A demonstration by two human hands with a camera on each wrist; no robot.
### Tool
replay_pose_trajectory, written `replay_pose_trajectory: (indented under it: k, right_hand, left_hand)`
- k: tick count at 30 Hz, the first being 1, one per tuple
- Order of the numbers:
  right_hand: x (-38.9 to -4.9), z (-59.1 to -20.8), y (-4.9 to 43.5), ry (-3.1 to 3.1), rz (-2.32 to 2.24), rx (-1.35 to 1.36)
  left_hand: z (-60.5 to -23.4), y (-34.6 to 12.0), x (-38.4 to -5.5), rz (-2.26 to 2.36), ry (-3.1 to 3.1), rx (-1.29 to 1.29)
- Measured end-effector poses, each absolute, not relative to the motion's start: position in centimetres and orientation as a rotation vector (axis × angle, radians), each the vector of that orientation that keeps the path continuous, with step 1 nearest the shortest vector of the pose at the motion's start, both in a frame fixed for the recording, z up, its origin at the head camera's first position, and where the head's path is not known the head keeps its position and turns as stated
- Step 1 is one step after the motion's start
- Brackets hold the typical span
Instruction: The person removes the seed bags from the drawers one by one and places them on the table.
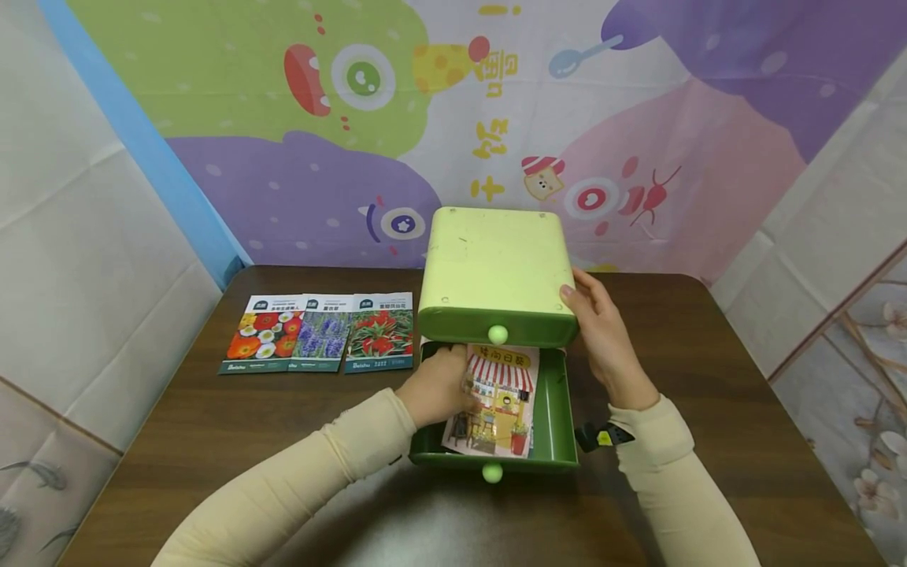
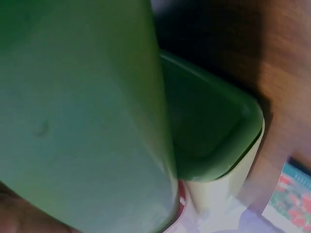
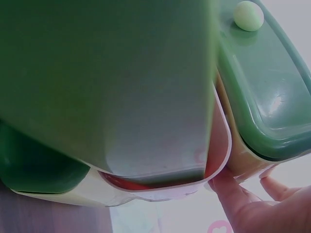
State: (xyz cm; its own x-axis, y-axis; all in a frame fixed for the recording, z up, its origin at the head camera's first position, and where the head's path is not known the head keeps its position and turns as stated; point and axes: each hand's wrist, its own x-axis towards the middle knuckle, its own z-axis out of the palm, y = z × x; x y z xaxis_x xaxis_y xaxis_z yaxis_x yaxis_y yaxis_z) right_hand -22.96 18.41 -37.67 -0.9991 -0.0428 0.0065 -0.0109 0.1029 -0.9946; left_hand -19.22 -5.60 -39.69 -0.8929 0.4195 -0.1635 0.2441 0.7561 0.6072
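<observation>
A light-green cabinet (image 1: 496,260) with dark-green drawers stands on the table. Its upper drawer front (image 1: 453,327) is closed, and a lower green drawer (image 1: 556,409) is pulled out. Inside lies a paper packet (image 1: 506,402) printed with a striped awning and a shop. My left hand (image 1: 439,386) reaches into this drawer, its curled fingers pinching the packet's left edge; the fingertips are partly hidden. My right hand (image 1: 605,339) rests against the cabinet's right side, thumb at the front top corner. In the right wrist view, its fingers (image 3: 233,199) touch the side wall.
Several flower seed packets lie in a row left of the cabinet, among them one with red flowers (image 1: 379,335). A patterned cloth (image 1: 298,181) hangs behind the brown table (image 1: 680,354). Another green drawer (image 3: 39,170) sits beneath the pulled-out one.
</observation>
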Motion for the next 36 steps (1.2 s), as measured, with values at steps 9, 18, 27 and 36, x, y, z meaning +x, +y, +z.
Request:
replay_pose_trajectory:
  k: [9, 18, 27, 36]
  right_hand:
    - [-22.94, -37.64, 18.36, 2.306, -2.09, -0.045]
    - [-22.99, -37.69, 18.35, 2.309, -2.092, -0.044]
    - [-23.02, -37.79, 18.47, 2.307, -2.103, -0.066]
    - [-23.02, -37.88, 18.43, 2.303, -2.118, -0.065]
  left_hand:
    - [-39.73, -5.69, -19.07, 0.989, 2.531, 0.456]
    - [-39.65, -5.73, -18.92, 1.182, 2.364, 0.495]
    - [-39.83, -6.05, -19.01, 1.316, 2.159, 0.425]
    - [-39.71, -6.23, -19.21, 1.407, 2.09, 0.299]
